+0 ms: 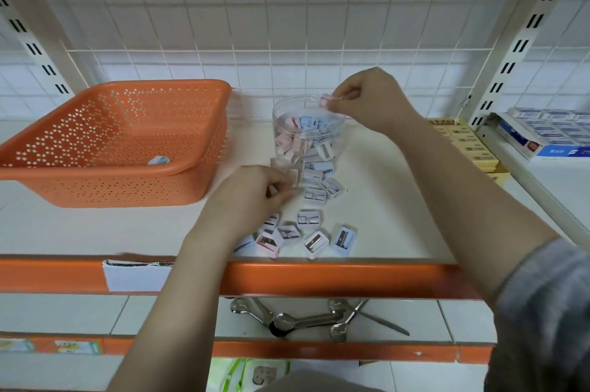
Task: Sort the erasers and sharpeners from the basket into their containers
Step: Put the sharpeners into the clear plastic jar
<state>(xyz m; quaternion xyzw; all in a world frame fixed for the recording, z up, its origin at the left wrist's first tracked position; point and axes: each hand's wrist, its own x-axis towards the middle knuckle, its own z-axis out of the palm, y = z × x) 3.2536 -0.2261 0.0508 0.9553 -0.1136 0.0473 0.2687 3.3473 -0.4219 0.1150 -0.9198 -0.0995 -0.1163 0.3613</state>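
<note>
The basket (pixel 127 142) is perforated orange plastic with a slight sheen. The jar (pixel 308 129) is clear glossy plastic. The sharpeners (pixel 308 219) are matt pastel plastic with metal blades.

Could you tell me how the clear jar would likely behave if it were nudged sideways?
The clear jar looks squat and wide and partly filled with sharpeners, so it would probably slide rather than tip. It has no lid, so a hard shove might spill some.
</note>
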